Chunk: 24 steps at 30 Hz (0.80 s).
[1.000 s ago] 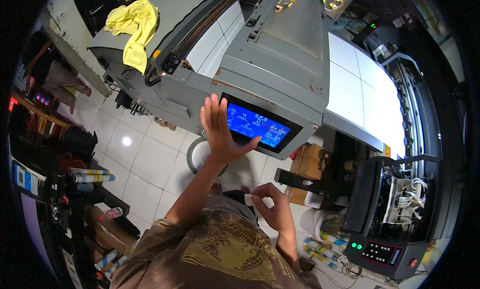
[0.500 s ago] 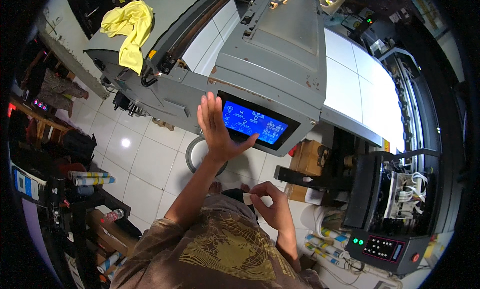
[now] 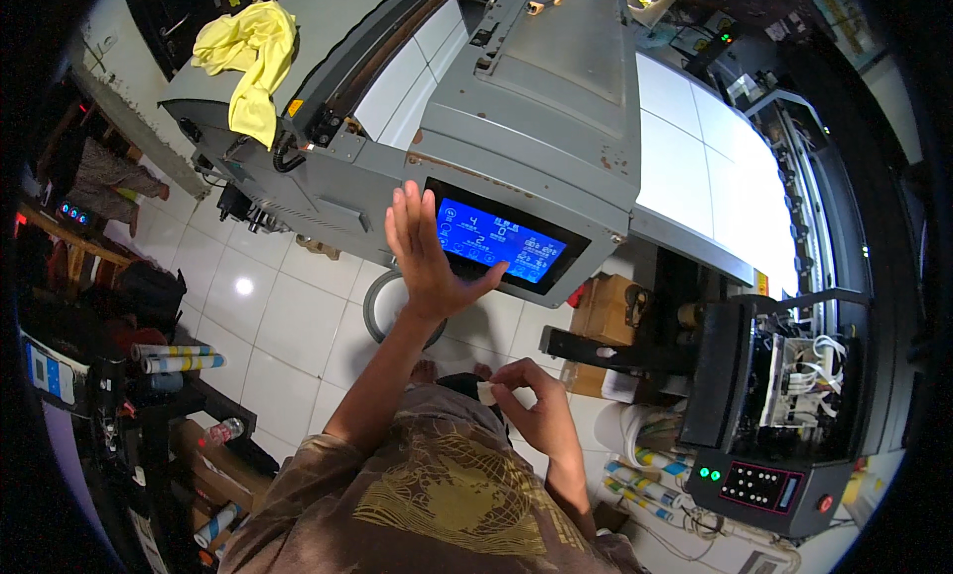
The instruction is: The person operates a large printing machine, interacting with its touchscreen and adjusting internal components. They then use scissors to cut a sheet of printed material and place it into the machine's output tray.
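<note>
From where I stand, closest is the brown shirt [image 3: 452, 485] w/ the gold print. Just past it is the R hand [image 3: 541, 415], thumb and finger pinched on a small pale bit [image 3: 486, 393]. It's too small to tell what it is.

Next out is the L hand [image 3: 432, 276]. It holds no thing that I can see: flat, fingers up, thumb stuck out to the side. The thumb tip is at the low edge of the blue screen [image 3: 486, 226]. Can't tell if it's touching or just over it.

The screen is lit, set in the front end of the big grey machine [image 3: 531, 127]. Compared w/ a sec ago, the machine sits a tiny bit more left, prob. b/c the head turns. Both hands keep the same shape, and the thumb is at the same spot on the screen. So I'd say the work is paused right there, w/ no new step yet.

A round grey rim [image 3: 371, 311] is down on the floor behind the L arm. Farther off, a yellow cloth [image 3: 253, 63] lies on the machine's L side.
</note>
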Motion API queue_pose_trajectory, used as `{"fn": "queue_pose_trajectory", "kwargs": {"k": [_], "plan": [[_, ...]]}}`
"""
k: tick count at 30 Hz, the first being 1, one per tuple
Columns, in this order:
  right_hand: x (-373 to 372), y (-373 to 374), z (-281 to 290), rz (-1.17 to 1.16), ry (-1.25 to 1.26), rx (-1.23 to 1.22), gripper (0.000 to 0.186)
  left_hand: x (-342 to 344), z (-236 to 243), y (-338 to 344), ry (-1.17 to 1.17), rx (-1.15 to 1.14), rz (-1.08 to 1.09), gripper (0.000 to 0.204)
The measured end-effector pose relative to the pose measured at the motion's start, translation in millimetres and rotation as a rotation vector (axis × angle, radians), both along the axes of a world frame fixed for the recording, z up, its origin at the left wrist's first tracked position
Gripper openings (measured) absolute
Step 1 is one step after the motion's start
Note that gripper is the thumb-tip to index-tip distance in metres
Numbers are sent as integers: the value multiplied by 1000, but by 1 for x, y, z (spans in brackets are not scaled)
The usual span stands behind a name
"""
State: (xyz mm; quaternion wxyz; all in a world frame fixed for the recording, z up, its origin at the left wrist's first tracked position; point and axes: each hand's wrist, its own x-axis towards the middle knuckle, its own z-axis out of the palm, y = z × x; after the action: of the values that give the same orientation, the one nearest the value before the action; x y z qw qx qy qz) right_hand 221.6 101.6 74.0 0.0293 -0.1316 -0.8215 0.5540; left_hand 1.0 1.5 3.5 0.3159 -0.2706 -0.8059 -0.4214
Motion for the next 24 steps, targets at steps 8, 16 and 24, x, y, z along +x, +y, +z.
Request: {"fn": "queue_pose_trajectory", "kwargs": {"k": [8,16,24], "plan": [[-2,-1,3,-1,14,16,14,0,1,0,7,-2,5,133],[1,1,-16,-8,3,-6,12,0,2,0,11,-6,12,133],[17,29,-129,-213,-149,-441,4,0,2,1,19,25,36,126]]}}
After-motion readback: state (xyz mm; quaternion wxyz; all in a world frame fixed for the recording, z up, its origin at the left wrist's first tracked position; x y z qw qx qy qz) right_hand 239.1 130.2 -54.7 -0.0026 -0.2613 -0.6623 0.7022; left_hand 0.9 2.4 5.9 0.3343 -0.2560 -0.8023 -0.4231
